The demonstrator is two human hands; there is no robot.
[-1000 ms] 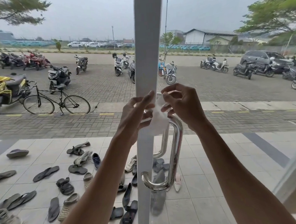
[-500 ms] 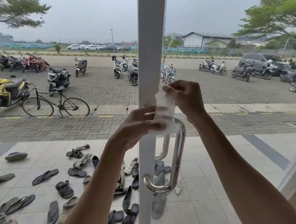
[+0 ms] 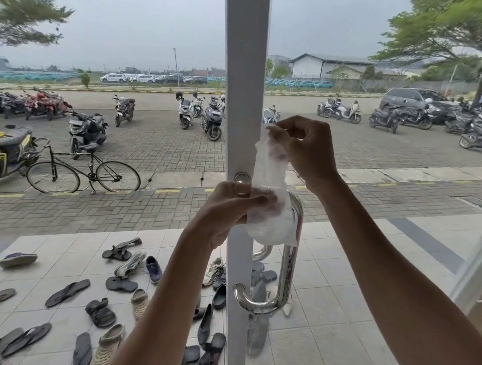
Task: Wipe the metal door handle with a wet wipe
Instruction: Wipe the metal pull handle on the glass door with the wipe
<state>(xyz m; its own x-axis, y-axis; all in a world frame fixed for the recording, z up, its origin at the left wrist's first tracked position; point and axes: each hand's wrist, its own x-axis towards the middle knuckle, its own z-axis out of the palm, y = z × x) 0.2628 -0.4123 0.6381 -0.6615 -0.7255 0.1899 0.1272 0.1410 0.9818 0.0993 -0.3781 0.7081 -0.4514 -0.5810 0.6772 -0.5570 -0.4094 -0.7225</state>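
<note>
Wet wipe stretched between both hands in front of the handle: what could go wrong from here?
1. The right hand only pinches the top edge of the wet wipe; pulled against the left hand, it might slip free or tear.
2. The wipe hangs bunched over the top of the metal door handle; the lower bend could go unwiped.

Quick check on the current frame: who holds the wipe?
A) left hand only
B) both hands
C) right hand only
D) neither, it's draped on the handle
B: the right hand pinches the top end of the wipe, while the left hand grips its lower part by the top of the handle.
</note>
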